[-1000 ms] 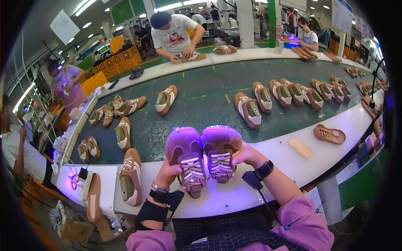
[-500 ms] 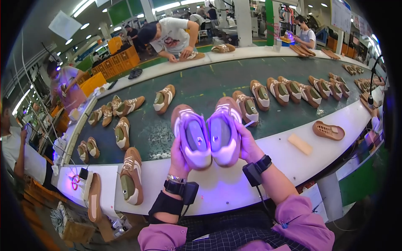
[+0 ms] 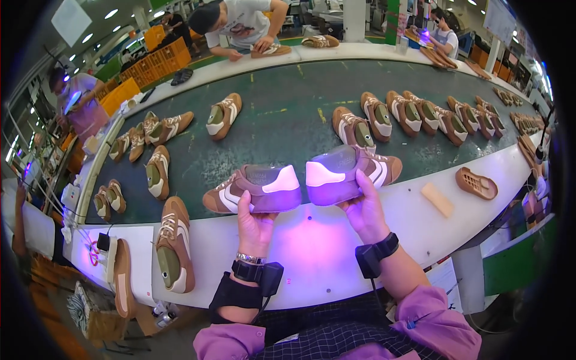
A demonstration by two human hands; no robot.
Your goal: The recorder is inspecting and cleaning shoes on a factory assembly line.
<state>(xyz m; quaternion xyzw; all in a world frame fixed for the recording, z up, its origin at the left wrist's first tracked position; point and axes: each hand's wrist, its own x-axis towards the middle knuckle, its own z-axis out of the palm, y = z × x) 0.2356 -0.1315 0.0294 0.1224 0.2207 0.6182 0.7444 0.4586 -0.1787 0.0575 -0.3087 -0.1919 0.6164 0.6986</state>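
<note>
My left hand (image 3: 257, 227) is closed round the sole of a brown sneaker (image 3: 255, 187) with white stripes and a pale heel patch. Its toe points left. A matching sneaker (image 3: 351, 171) is gripped by my right hand (image 3: 366, 211), toe to the right. The two heels face each other with a small gap between them, above the white bench edge. Purple light falls on both heels. Green inserts show inside the other shoes; in these two, greyish inserts fill the openings. Beyond my right hand, another brown sneaker (image 3: 353, 127) stands on the green belt.
A single sneaker (image 3: 174, 246) stands on the white ledge (image 3: 228, 270) at left, near a loose sole (image 3: 124, 279). Right of me lie a beige block (image 3: 437, 200) and a brown sole (image 3: 477, 183). Several sneakers line the green belt (image 3: 276, 123). A co-worker (image 3: 240, 27) handles a shoe across it.
Both sneakers have turned from toes away, side by side, to toes outward with heels facing. My hands have shifted apart slightly. The surroundings have slid in view, and the belt's shoes sit slightly higher.
</note>
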